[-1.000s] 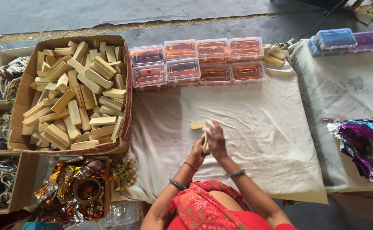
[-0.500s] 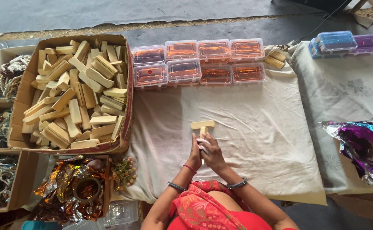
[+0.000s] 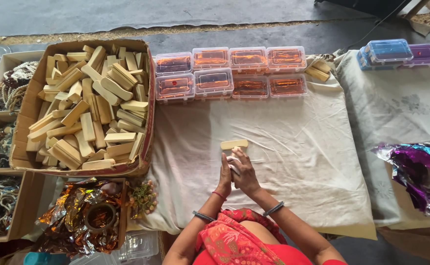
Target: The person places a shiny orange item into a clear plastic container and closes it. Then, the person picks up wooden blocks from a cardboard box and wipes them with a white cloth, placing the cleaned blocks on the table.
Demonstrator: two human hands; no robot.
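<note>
From the head view I see my left hand (image 3: 224, 172) and right hand (image 3: 247, 172) pressed together around a small white piece (image 3: 234, 162), just below a pale wooden block (image 3: 234, 144) lying mid-cloth (image 3: 298, 162). A cardboard box of blocks (image 3: 85, 105) sits at the cloth's left edge, with clear orange cases (image 3: 229, 71) along the far edge.

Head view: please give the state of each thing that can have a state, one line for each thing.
Wooden block: lying flat on the cloth, just beyond the fingers.
White object: held between both hands, mostly hidden.
Left hand: closed against the white object.
Right hand: closed around the white object.
Cardboard box: open, heaped with wooden blocks.
Orange plastic boxes: lids closed, two rows.
Blue plastic box: closed.
White cloth: spread, wrinkled.
</note>
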